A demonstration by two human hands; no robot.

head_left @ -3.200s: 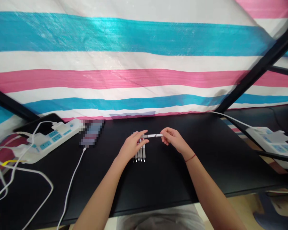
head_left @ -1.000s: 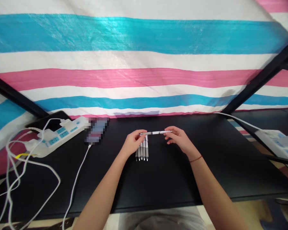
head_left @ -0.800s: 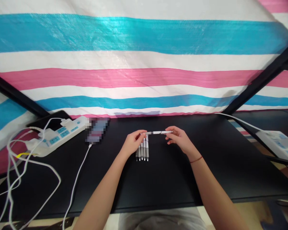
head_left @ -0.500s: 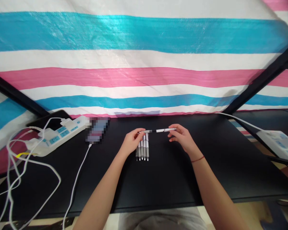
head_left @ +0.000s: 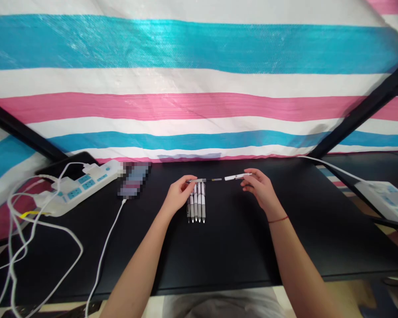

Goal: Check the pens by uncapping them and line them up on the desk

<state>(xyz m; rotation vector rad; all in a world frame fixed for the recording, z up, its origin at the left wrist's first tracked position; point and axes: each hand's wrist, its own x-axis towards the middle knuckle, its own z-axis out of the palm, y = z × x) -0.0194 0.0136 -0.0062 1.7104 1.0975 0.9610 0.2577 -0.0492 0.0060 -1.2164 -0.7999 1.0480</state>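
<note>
Between the thumb and fingers of my left hand [head_left: 180, 193] is the grey front part of a pen [head_left: 201, 180], with a thin dark refill [head_left: 215, 179] sticking out to the right. My right hand [head_left: 259, 189] pinches the white pen barrel [head_left: 234, 177], which is apart from the refill's end by a small gap. Just below and right of my left hand, several white and grey pens [head_left: 199, 205] lie side by side on the black table [head_left: 225, 247], tips toward me.
On the left are a white power strip [head_left: 82, 187], tangled white cables [head_left: 33, 221], a black device [head_left: 69, 163] and a blurred phone [head_left: 134, 180] on a cable. Another power strip [head_left: 384, 198] stands at the right. A striped sheet [head_left: 199, 106] hangs behind.
My right hand has moved right with the white barrel, and my left hand slightly left with the grey part. More of the refill shows, and a gap has opened between it and the barrel.
</note>
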